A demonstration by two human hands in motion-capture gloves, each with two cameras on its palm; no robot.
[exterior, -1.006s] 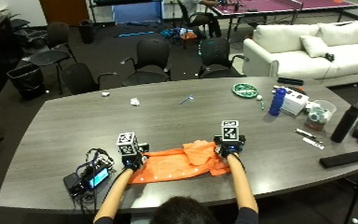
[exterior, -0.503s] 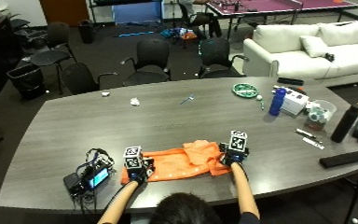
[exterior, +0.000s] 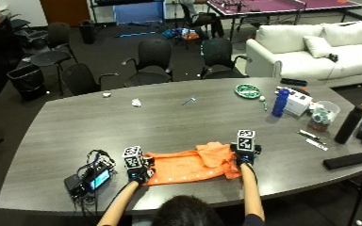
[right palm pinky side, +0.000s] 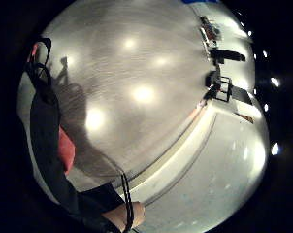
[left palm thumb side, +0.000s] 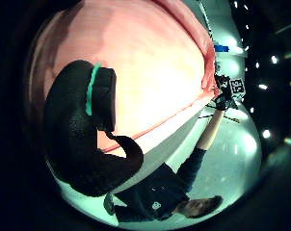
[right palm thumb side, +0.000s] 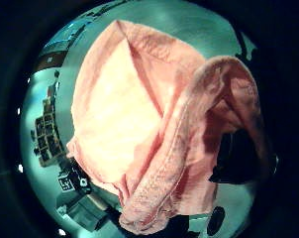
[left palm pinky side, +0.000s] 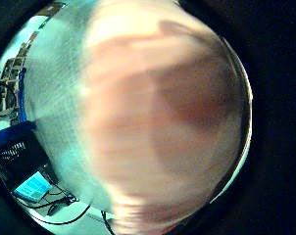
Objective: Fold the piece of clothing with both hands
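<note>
An office room with black chairs and a white sofa surrounds a long grey oval surface (exterior: 168, 117), and near its front edge, just before the seated person, lies the orange cloth garment (exterior: 190, 167), stretched sideways into a narrow band with a rumpled hump toward its right end. The left hand (exterior: 137, 173) sits at the garment's left end; its thumb-side palm view shows a gloved thumb (left palm thumb side: 99, 98) pressed against the cloth, so those fingers are clamped on the fabric. The right hand (exterior: 243, 157) is at the right end, where the palm view shows a thick gathered fold of the cloth draped close over dark gloved fingers (right palm thumb side: 238, 158), which appear to pinch it. A small black device with cables (exterior: 90, 178) rests just left of the left hand, and a blue bottle (exterior: 280, 102) stands well apart. The step in hand looks like a lengthwise fold being laid down; next, the bunched right end probably needs flattening before the ends are brought together.
</note>
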